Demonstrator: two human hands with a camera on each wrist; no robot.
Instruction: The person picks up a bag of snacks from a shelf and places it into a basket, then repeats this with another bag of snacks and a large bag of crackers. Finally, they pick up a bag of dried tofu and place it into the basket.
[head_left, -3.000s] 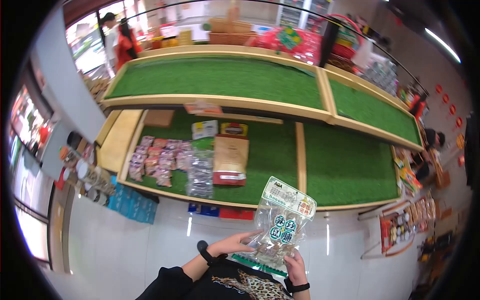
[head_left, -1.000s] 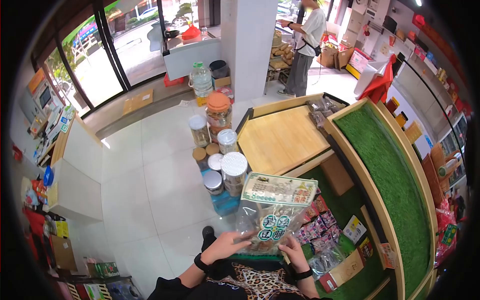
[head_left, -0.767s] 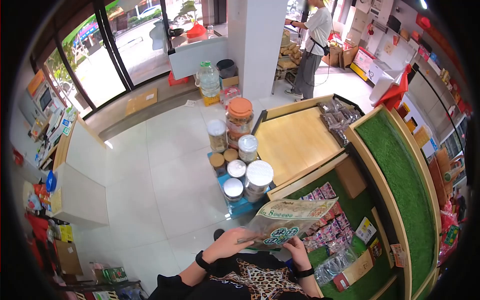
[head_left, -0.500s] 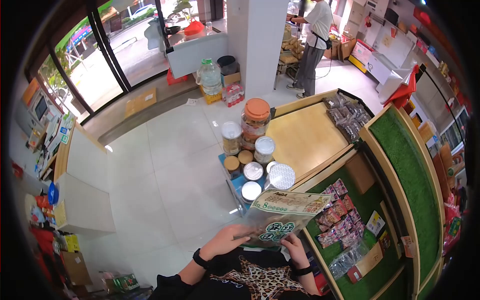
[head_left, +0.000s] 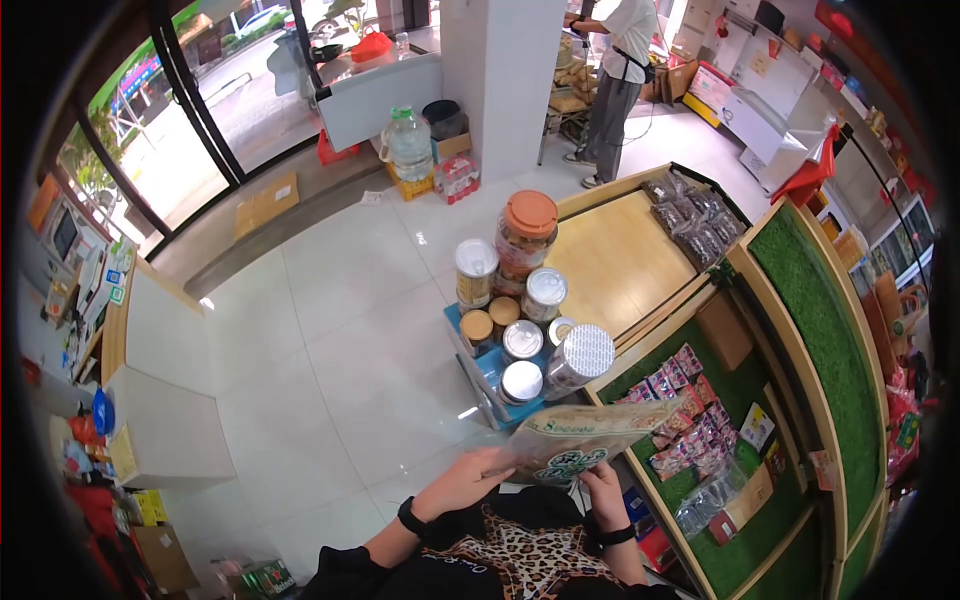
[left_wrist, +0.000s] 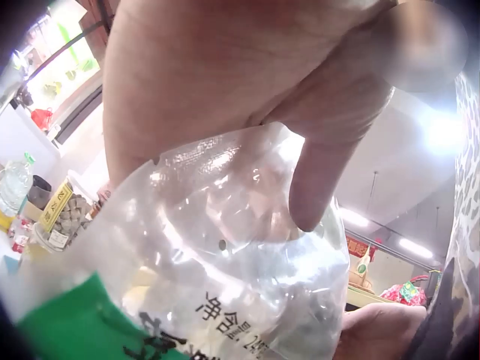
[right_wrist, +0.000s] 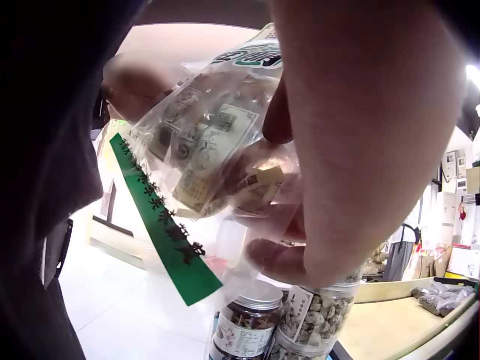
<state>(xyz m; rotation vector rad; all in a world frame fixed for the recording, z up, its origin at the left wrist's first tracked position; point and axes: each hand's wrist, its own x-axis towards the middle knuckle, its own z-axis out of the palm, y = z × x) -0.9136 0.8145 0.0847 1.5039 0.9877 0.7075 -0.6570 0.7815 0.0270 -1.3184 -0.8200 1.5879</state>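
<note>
A clear plastic snack bag (head_left: 590,432) with a printed header and green lettering is held in front of the chest, its face tilted away from the head camera. My left hand (head_left: 465,485) grips its left side, the thumb laid over the crinkled film in the left wrist view. At the other side my right hand (head_left: 603,497) holds the bag between thumb and fingers. Small wrapped packets (right_wrist: 214,150) show through the film in the right wrist view, above a green strip (right_wrist: 161,217) with black characters along the bottom edge.
Lidded jars (head_left: 522,340) stand in a blue crate ahead, beside a wooden display tray (head_left: 625,265) with dark packaged goods. To the right, a green-lined shelf (head_left: 740,375) bears small pink packets and a brown pouch. A person (head_left: 620,90) stands beyond the pillar (head_left: 505,90).
The head view has turned left from the green shelves toward the jars and glass door. Both hands keep hold of the snack bag, which has tipped flatter, its face now foreshortened.
</note>
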